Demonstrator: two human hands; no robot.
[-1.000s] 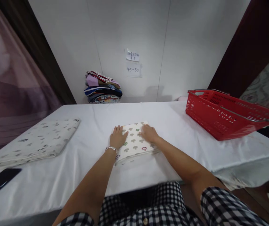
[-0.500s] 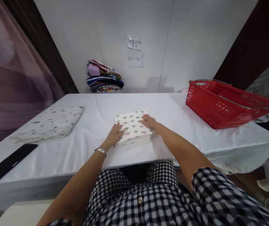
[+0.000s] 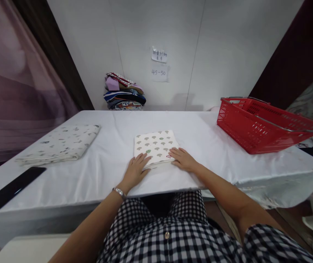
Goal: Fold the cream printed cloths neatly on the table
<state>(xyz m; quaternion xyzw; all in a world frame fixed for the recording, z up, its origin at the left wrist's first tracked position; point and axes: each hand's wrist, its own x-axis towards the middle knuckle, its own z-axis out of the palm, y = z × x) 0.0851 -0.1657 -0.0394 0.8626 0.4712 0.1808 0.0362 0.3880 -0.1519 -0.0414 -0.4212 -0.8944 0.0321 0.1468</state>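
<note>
Both grips are flat and spread, clamped on nothing: the left hand (image 3: 136, 169) lies palm down with its fingertips on the near left corner of the folded cloth (image 3: 156, 147), and the right hand (image 3: 183, 159) rests the same way on the near right corner. That cloth (cream, printed with small mushrooms) sits on the white table (image 3: 205, 146), near its front edge and about midway along it. Well to the left of the folded cloth lies a second folded cloth (image 3: 60, 144), pale with small dark marks, and nearer the front edge from that one, a black phone (image 3: 11, 189). To the right of the folded cloth stands a red basket (image 3: 257, 126). Behind it, against the wall, is a stack of clothes (image 3: 123, 95) with two paper notes (image 3: 159, 65) above and to its right.
</note>
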